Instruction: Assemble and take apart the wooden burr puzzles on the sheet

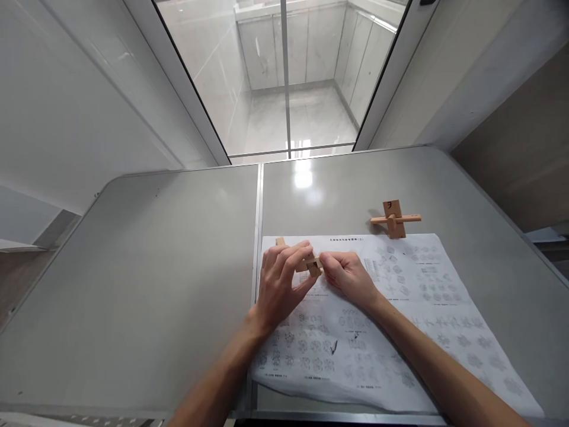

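Note:
Over the upper left of a printed sheet [377,367], both hands hold light wooden puzzle pieces. My left hand [281,279] is closed around a small wooden block puzzle [313,270], its thumb below and its fingers over the top. From the right, my right hand [349,276] pinches the end of a thin wooden stick [318,260] that meets the block puzzle. Fingers hide much of both, so how they fit cannot be seen. Another wooden end [280,241] shows behind my left fingers; whether it belongs to the held puzzle is unclear.
A cross-shaped wooden puzzle [393,219] with a dark mark rests at the sheet's top edge. The grey folding table [178,267] has a metal seam [260,196] left of the sheet. A glass door [302,118] stands beyond the far edge.

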A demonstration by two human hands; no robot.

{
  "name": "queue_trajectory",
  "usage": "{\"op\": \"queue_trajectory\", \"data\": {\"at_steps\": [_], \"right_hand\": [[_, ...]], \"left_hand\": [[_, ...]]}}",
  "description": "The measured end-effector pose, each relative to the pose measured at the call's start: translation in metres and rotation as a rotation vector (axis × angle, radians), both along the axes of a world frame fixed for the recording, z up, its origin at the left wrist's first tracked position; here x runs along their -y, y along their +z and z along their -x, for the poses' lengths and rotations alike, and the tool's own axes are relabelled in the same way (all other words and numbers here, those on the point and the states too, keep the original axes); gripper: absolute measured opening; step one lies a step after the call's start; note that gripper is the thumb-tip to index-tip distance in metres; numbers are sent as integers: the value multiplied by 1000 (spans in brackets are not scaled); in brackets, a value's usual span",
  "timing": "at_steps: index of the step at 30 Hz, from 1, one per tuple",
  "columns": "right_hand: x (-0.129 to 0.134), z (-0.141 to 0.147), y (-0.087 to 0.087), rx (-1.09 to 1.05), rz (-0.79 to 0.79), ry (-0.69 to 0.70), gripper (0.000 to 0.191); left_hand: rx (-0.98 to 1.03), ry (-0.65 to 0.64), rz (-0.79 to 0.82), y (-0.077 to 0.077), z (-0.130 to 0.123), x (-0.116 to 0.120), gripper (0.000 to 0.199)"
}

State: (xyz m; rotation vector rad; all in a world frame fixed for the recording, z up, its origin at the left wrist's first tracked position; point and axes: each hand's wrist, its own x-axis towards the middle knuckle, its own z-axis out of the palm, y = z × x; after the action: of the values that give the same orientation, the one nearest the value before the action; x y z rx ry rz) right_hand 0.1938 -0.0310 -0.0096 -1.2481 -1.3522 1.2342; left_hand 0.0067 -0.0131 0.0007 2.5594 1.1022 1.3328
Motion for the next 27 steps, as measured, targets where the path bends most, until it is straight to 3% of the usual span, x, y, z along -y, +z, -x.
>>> {"op": "queue_trajectory", "data": {"at_steps": [8,14,21,27], "right_hand": [[1,-7,0,-114,64,72,63],[4,-8,1,-78,20,162,59],[3,-6,3,-118,-9,57,54],[3,-3,4,-60,-12,40,41]], "left_hand": [[-32,-16,41,0,1,1,52],[-28,54,111,-4,1,0,59],[152,189,312,-4,15,-10,68],[209,255,449,2,37,-31,61]]}}
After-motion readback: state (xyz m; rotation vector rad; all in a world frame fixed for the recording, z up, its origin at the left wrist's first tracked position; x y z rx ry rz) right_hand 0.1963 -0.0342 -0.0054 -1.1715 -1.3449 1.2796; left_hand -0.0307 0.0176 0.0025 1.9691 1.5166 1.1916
